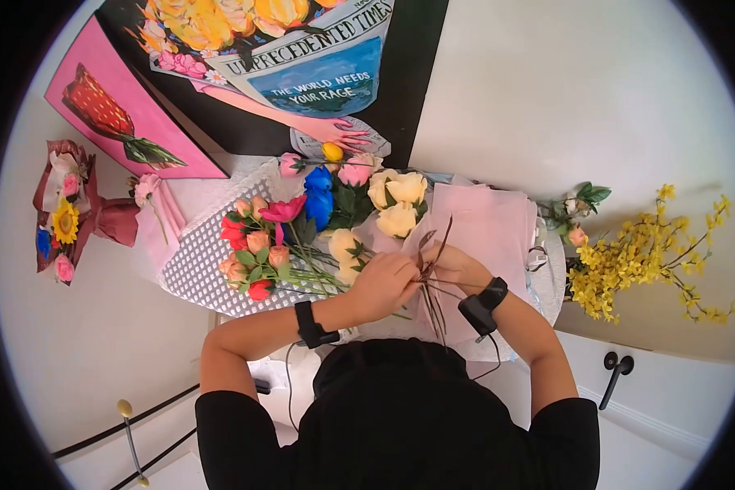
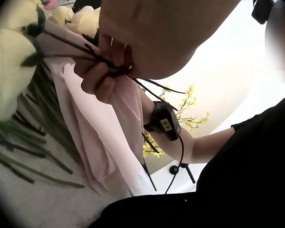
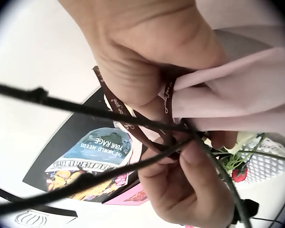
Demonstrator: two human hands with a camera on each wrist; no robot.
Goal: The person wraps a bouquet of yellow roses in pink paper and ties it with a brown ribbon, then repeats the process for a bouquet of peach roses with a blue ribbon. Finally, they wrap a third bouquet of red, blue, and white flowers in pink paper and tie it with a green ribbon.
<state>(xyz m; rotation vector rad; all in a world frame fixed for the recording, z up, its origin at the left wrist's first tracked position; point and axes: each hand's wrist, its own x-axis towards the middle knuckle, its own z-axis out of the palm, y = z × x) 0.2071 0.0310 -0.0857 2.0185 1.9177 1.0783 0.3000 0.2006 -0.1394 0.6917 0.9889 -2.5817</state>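
Both hands meet over the pink wrapping paper point(image 1: 486, 229) around several dark stems point(image 1: 434, 314). The left hand point(image 1: 384, 284) pinches a dark brown ribbon where the stems cross. The right hand point(image 1: 456, 268) holds the bunch and ribbon from the other side, its fingers partly hidden. In the right wrist view, the printed brown ribbon point(image 3: 118, 108) loops around the stems beside the left hand point(image 3: 190, 185), below the right hand point(image 3: 152, 52). Cream roses point(image 2: 12, 71) lie beside the hands in the left wrist view.
Red and peach roses point(image 1: 257, 241), a blue flower point(image 1: 319, 196) and cream roses point(image 1: 398, 196) lie on the table around white-dotted wrap point(image 1: 196, 265). Yellow blossom branches point(image 1: 629, 257) stand at the right. Wrapped bouquets point(image 1: 65, 212) and paintings point(image 1: 131, 114) are at the left and back.
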